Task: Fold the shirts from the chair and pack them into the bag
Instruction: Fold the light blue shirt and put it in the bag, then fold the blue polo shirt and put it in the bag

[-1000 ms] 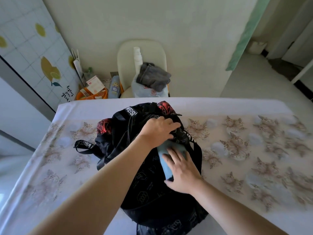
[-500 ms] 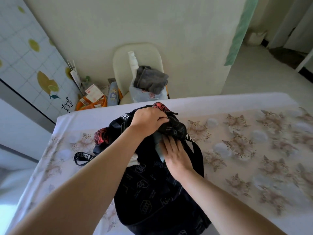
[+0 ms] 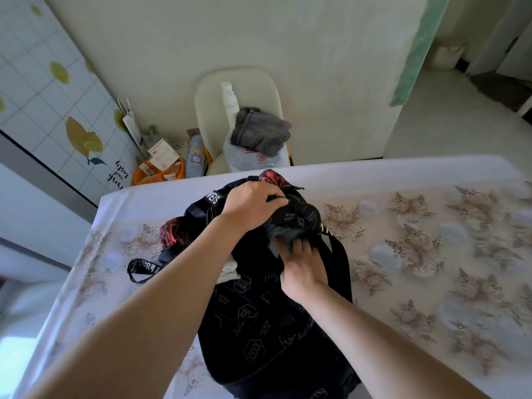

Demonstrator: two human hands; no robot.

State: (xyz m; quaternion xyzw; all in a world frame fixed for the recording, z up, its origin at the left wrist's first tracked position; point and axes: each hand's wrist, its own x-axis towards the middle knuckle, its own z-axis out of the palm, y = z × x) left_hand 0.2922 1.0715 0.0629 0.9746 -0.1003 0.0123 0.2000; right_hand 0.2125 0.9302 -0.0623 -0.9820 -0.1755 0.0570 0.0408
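A black printed backpack (image 3: 253, 321) lies on the table with its mouth at the far end. My left hand (image 3: 253, 207) grips the upper rim of the mouth and holds it up. My right hand (image 3: 302, 266) pushes a folded blue-grey shirt (image 3: 280, 236) into the opening; its fingertips are hidden inside. A white garment (image 3: 229, 270) peeks out under my left forearm. On the cream chair (image 3: 239, 90) beyond the table lie a dark grey shirt (image 3: 260, 132) on a pale blue one (image 3: 253, 161).
The table (image 3: 431, 254) wears a floral cloth. A black strap (image 3: 142, 269) loops to the bag's left. On the floor left of the chair stand an orange tub (image 3: 158, 174) with boxes and a blue bottle (image 3: 195, 156). A doorway opens at the right.
My right hand has pushed the blue-grey shirt further into the bag, so less of it shows. My left hand has kept hold of the rim.
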